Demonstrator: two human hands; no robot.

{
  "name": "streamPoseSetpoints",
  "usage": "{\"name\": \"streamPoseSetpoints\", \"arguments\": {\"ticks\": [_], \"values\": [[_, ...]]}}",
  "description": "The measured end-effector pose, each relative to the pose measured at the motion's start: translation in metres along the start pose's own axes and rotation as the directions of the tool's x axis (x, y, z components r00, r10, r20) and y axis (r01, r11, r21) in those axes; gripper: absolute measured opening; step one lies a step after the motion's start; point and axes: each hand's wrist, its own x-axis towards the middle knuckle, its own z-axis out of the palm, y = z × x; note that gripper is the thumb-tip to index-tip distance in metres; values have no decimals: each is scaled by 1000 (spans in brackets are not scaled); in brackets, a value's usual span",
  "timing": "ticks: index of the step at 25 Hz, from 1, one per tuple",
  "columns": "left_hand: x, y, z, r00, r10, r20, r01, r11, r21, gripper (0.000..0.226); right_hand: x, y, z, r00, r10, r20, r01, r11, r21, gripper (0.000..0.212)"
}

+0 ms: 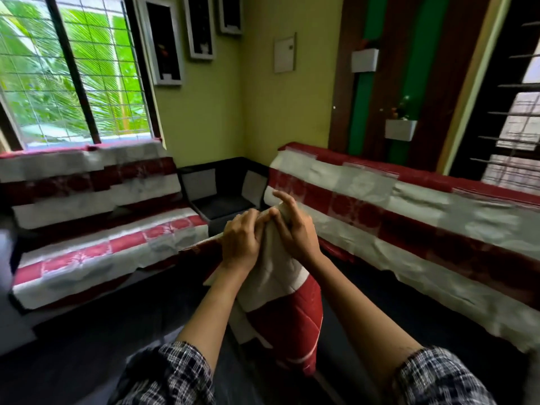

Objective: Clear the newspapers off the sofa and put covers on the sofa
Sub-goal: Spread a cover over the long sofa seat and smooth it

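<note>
Between the two sofas, out from the corner where they meet: a folded red-and-white quilted fabric cover [280, 302], held up in the air, lower end hanging free above the dark floor. Gripped at its top fold by the left hand [242, 238], fingers curled over the cloth. Pinched alongside by the right hand [295, 229], thumb and lower fingers on the fabric, index finger lifted clear. Hands touching each other at the fold.

Progress, judged from the lie of things:
- No newspapers in view on either seat; clearing apparently done.
- Long sofa under the window on the left [96, 249] already draped, back and seat, in red-and-white patchwork cloth, front edge of the cloth hanging over the seat's edge.
- Long sofa along the right wall [409, 223] likewise draped, from the top of the backrest down over the seat.
- Probably left to do: unfolding the held cover and laying it on an armrest or on a seat outside the view. Cannot tell which.
- Black corner unit [225, 206] between the sofa ends, no patchwork cloth on it.

Writing: none readable. No brand or label seen on any cover. White-framed pictures [163, 39] on the green wall and flat white wall box [285, 54] too blurred for text.
</note>
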Motion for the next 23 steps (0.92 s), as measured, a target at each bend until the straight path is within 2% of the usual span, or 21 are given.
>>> {"name": "streamPoseSetpoints", "arguments": {"ticks": [4,9,14,17,20,23], "values": [[59,-75,28,997,63,31,-63,998,-20,46,67,25,59,999,10,-33,-11,1000,-14,47],[91,-153,61,995,-21,100,32,992,-118,43,113,49,130,995,12,-101,-23,994,-110,41],[129,-225,101,987,-15,161,46,981,-190,50,167,82,174,962,132,-238,-179,966,-188,27],[143,-257,125,980,27,199,20,973,-232,50,191,97,196,937,143,-317,-216,954,-209,27],[153,-284,147,964,-74,255,162,925,-343,50,207,109,211,920,144,-365,-245,937,-247,34],[160,-301,173,905,-201,376,362,827,-429,48,211,125,214,880,147,-452,-299,910,-286,32]]}}
